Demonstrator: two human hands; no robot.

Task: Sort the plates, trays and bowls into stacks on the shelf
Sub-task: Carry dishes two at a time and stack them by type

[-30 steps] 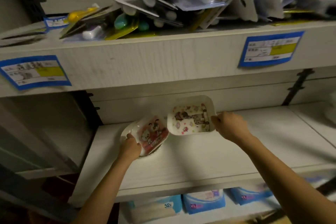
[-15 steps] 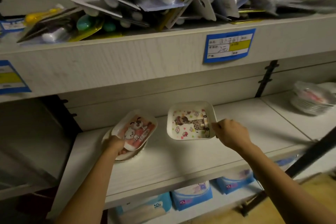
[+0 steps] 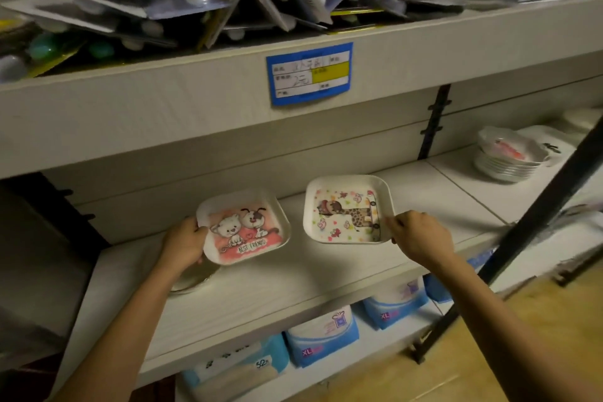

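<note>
I see bare shelf between the giraffe tray and the stack of bowls. The upper shelf hangs low overhead, and a black slanted post crosses the right side.

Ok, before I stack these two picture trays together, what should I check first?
1. Left hand grips the Best Friends tray at its left edge: ok.
2. Right hand pinches the giraffe tray at its near right corner: ok.
3. Both trays are square with rounded corners, so they match: ok.
4. Flat seating of the giraffe tray on the shelf: cannot tell.
5. Kind of dish under the Best Friends tray: cannot tell.
</note>
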